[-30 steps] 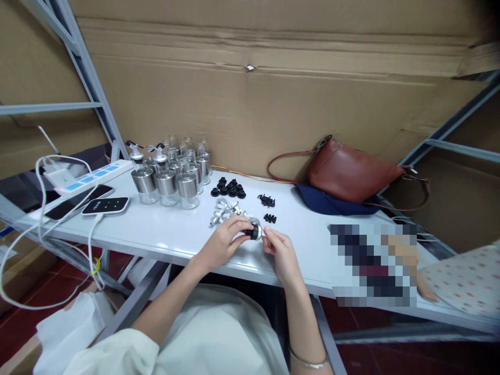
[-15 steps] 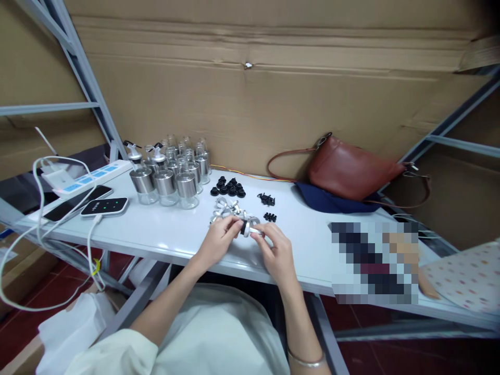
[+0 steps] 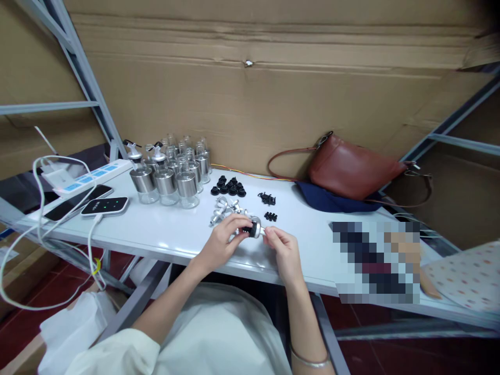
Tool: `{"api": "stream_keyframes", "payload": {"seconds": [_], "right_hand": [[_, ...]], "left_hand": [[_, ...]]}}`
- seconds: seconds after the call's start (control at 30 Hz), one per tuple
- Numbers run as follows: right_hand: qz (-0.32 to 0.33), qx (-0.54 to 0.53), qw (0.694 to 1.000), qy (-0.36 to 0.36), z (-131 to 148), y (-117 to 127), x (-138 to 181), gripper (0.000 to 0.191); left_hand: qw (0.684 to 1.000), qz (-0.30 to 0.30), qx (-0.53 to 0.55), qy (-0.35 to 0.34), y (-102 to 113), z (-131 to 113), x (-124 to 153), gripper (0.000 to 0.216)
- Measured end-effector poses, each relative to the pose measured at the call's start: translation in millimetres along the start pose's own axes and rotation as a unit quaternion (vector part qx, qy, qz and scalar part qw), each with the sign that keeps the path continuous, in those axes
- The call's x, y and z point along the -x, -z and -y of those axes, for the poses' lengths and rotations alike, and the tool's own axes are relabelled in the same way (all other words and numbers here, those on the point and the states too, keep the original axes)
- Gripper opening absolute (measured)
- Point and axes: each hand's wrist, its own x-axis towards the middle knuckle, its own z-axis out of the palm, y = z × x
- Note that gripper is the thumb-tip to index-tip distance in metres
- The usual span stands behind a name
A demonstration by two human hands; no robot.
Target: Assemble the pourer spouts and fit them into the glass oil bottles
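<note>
Between my hands, above the front of the table, is a silver pour spout (image 3: 257,229) with a black stopper. My left hand (image 3: 225,240) grips the black stopper end between thumb and fingers. At the other side, my right hand (image 3: 284,251) pinches the thin silver end. Just behind my left hand lies a heap of silver spout pieces (image 3: 222,207), partly covered by the fingers. Farther back sit several black stoppers (image 3: 228,187) in a cluster. To the right are small black levers (image 3: 267,198) and a little group of black caps (image 3: 270,216).
Several glass bottles with steel sleeves (image 3: 186,185) stand at the left, two topped with spouts. A power strip (image 3: 97,177), a phone and a cabled device (image 3: 104,206) lie farther left. A brown handbag (image 3: 351,166) rests on dark blue cloth (image 3: 324,200) at the back right.
Both hands have shifted slightly right with the spout. My left fingers have moved further over the stopper, and my right hand has drawn to the spout's thin end.
</note>
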Motion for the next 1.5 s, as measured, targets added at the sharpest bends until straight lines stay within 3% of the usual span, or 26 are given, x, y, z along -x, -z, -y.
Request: {"api": "stream_keyframes", "payload": {"seconds": [0.1,0.2,0.43,0.6,0.7,0.8,0.87,1.0,1.23,1.37,1.5], "right_hand": [[0.036,-0.077,0.992,-0.09,-3.4,1.3,-1.3,0.051],[0.048,-0.09,0.99,-0.1,-3.6,1.4,-1.5,0.052],[0.024,0.01,0.999,0.03,2.1,0.5,1.8,0.023],[-0.006,0.111,0.98,0.167,5.2,-2.2,4.9,0.008],[-0.034,0.149,0.957,0.245,5.9,-4.0,5.8,0.009],[-0.061,0.152,0.948,0.273,3.9,-5.1,6.5,0.011],[-0.066,0.145,0.955,0.251,1.4,-5.1,6.7,0.01],[-0.067,0.128,0.98,0.138,-1.5,-3.2,5.5,0.018],[0.017,0.003,1.0,-0.019,-0.8,-0.7,4.0,0.047],[0.021,-0.004,1.0,-0.014,0.7,-1.3,4.6,0.047],[0.013,0.05,0.997,0.062,4.3,-2.7,4.9,0.026]], "left_hand": [[0.998,-0.005,-0.007,-0.057,-1.1,2.0,0.4,0.013],[0.998,-0.016,-0.009,-0.06,-1.4,2.8,0.8,0.013],[0.997,-0.01,-0.008,0.079,-1.6,0.1,0.7,0.023],[0.984,0.001,-0.039,0.173,-0.5,-2.2,0.0,0.029],[0.983,0.01,-0.012,0.182,-0.2,-2.5,-0.8,0.029],[0.987,-0.012,0.037,0.155,0.1,-2.4,-0.5,0.022],[0.989,-0.023,0.052,0.134,0.4,-2.2,0.4,0.019],[0.996,-0.025,0.055,0.069,0.7,-0.5,1.7,0.014],[0.998,-0.037,0.015,-0.041,0.2,2.2,0.3,0.012],[0.999,-0.026,0.012,-0.033,-1.0,1.5,0.1,0.012],[0.998,-0.02,0.009,0.057,-1.5,0.8,0.8,0.018]]}}
